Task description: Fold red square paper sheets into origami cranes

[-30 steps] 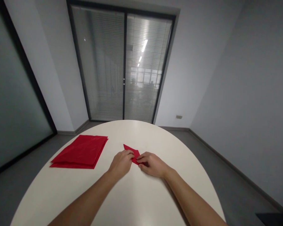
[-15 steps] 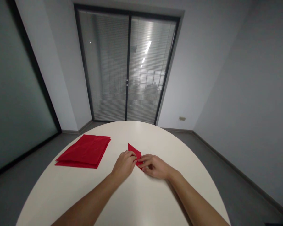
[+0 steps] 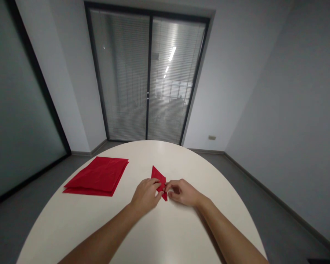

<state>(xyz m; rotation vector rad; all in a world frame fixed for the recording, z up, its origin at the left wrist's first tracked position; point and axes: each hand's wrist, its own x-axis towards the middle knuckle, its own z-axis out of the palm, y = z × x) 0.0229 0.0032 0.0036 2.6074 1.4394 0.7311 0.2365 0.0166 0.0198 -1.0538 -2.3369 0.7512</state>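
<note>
A small piece of folded red paper (image 3: 157, 173) lies on the white round table (image 3: 143, 238) between my hands, one pointed corner aimed away from me and another towards me. My left hand (image 3: 145, 194) grips its left side, with the fingers over the top and the thumb at the lower edge. At the right edge, my right hand (image 3: 184, 193) pinches the paper with curled fingers. The fingertips hide part of the folds in the middle.
A pile of larger red sheets (image 3: 97, 175) rests on the left of the table, near its edge. Beyond the table stand a glass partition with blinds (image 3: 121, 80) and a pale wall with a socket (image 3: 212, 138).
The folded paper has shifted slightly and its near point now shows below the fingers. My left thumb has moved apart from the fingers, and my right fingers have curled in at the right edge.
</note>
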